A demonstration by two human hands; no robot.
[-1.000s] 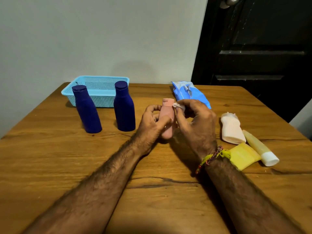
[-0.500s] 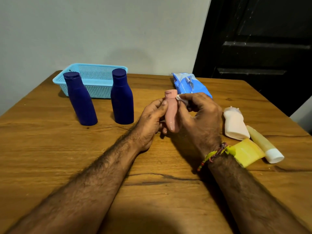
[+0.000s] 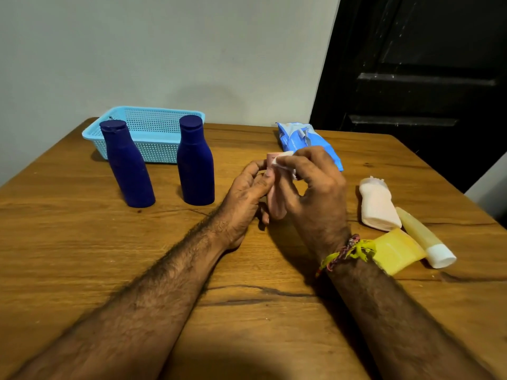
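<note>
A small pink bottle (image 3: 275, 200) stands upright between both hands over the middle of the wooden table (image 3: 82, 256). My left hand (image 3: 247, 198) grips its body from the left. My right hand (image 3: 310, 187) pinches a small white wipe (image 3: 284, 161) and presses it against the bottle's cap. Most of the bottle is hidden by my fingers.
Two dark blue bottles (image 3: 127, 165) (image 3: 195, 161) stand in front of a light blue basket (image 3: 153, 133) at the back left. A blue wipes pack (image 3: 299, 137) lies behind my hands. A pale bottle (image 3: 377, 205), a yellow tube (image 3: 425, 238) and a yellow sachet (image 3: 395, 252) lie at the right.
The wipe in my right hand has shifted across the pink bottle's cap while my left hand kept holding the bottle. The camera view drifted slightly.
</note>
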